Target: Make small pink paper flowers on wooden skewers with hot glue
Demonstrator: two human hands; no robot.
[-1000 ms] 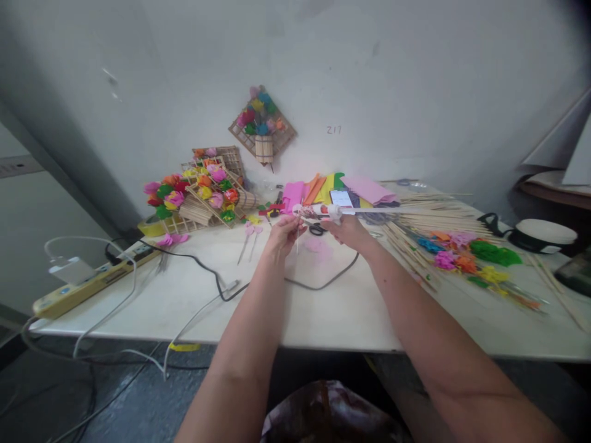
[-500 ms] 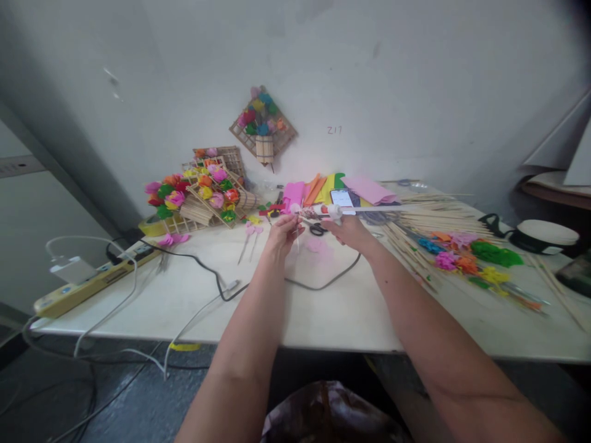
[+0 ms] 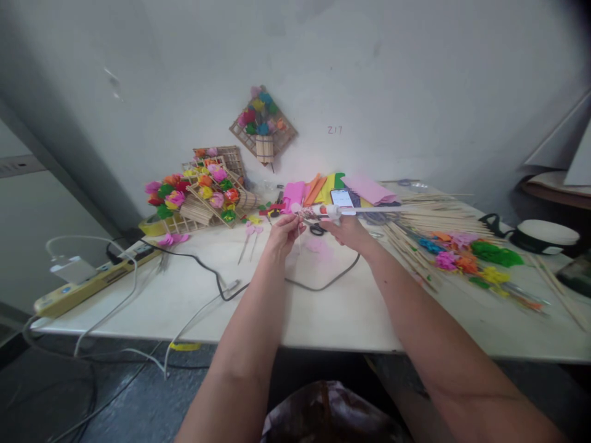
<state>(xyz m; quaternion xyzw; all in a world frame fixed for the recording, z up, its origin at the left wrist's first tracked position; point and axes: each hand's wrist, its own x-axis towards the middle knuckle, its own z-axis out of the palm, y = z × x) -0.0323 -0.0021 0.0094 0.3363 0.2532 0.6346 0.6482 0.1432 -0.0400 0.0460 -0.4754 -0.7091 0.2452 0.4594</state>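
My right hand (image 3: 344, 229) is wrapped round a white hot glue gun (image 3: 327, 210), its nozzle pointing left and a long glue stick (image 3: 378, 209) jutting out of its back to the right. In front of the nozzle, my left hand (image 3: 287, 230) pinches a thin stick (image 3: 299, 241) with a pale pink paper petal (image 3: 296, 209) at its top. The nozzle is close to the petal; whether they touch I cannot tell. Behind the hands lie black-handled scissors (image 3: 316, 229). Two pink petals on sticks (image 3: 252, 230) rest left of my left hand.
Finished flower baskets (image 3: 198, 197) are heaped at the back left, and another hangs on the wall (image 3: 263, 126). Crepe paper (image 3: 369, 189) and a phone (image 3: 341, 198) lie behind. Bamboo sticks (image 3: 438, 215) and paper flowers (image 3: 466, 255) are on the right. A black cord (image 3: 318, 288) crosses the table.
Both hands stay almost in place. The thin stick in my left hand has tilted very slightly.
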